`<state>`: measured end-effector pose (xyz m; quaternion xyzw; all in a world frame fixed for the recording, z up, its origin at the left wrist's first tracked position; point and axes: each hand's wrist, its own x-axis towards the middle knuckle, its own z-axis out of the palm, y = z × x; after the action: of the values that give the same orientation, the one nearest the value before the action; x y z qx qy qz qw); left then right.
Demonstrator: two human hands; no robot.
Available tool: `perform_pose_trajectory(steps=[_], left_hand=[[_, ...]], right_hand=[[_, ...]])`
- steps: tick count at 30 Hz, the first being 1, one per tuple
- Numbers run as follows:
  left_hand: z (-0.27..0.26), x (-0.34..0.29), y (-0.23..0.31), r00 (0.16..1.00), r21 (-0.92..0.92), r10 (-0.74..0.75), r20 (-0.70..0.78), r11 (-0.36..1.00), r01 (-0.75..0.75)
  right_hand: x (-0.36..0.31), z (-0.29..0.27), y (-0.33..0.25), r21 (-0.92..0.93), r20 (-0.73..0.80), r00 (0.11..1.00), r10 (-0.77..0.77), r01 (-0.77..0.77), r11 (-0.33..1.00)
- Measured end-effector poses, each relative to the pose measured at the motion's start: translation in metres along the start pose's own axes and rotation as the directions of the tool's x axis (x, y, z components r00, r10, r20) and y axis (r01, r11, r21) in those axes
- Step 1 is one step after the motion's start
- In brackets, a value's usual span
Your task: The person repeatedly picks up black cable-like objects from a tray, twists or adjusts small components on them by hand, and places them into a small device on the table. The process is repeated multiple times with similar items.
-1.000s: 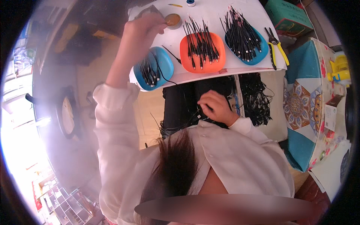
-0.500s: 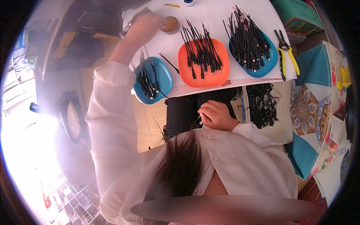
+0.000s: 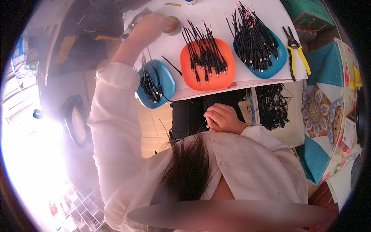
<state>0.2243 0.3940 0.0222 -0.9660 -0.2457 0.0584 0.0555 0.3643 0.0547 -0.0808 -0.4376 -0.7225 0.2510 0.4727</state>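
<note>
My left hand [image 3: 150, 28] reaches to the far left of the white-covered table, fingertips at a small round tin [image 3: 176, 28] with brownish contents. Its fingers are partly hidden, so their grip is unclear. Close to my body, above my lap, my right hand [image 3: 223, 118] is closed with curled fingers; a small pale bit shows at the fingertips, too small to name. Black cables with plugs [image 3: 206, 62] lie on an orange tray [image 3: 187, 82]. More cables [image 3: 255, 42] fill a blue tray [image 3: 281, 63] to the right. A smaller blue tray [image 3: 167, 75] holds several cables [image 3: 151, 87].
One loose black cable [image 3: 171, 65] lies between the small blue and orange trays. Yellow-handled wire strippers [image 3: 296, 54] rest at the table's right. A yellow-handled tool [image 3: 173, 4] and a spool [image 3: 190, 1] sit at the far edge. Below the table, a bin holds black cables [image 3: 272, 106].
My left hand stays by the round tin, its fingers shifted slightly over it. The table appears a little higher and further left in the view. My right hand has hardly moved.
</note>
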Motion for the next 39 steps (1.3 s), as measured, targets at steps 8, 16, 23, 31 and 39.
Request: perform_pose_trajectory(steps=[8,16,23,31,39], left_hand=[[-0.004,0.003,0.008,0.998,-0.079,-0.062,0.024,0.995,0.063],[-0.032,-0.031,-0.018,0.971,-0.081,0.095,-0.220,0.990,-0.115],[-0.032,-0.067,-0.060,0.950,-0.279,-0.279,-0.142,0.932,0.232],[-0.018,-0.068,-0.077,0.884,-0.473,-0.466,-0.021,0.784,0.402],[-0.010,-0.058,-0.080,0.886,-0.405,-0.463,-0.011,0.812,0.420]], right_hand=[[-0.001,-0.001,0.000,-0.009,-0.001,1.000,-0.006,0.006,1.000],[-0.004,0.000,0.001,-0.008,0.015,1.000,-0.001,0.001,1.000],[-0.001,0.000,-0.001,-0.018,0.012,1.000,-0.003,0.003,1.000],[0.001,0.002,0.000,-0.013,0.002,1.000,-0.009,0.009,1.000],[0.000,0.003,0.002,-0.041,0.022,1.000,-0.009,0.010,0.999]])
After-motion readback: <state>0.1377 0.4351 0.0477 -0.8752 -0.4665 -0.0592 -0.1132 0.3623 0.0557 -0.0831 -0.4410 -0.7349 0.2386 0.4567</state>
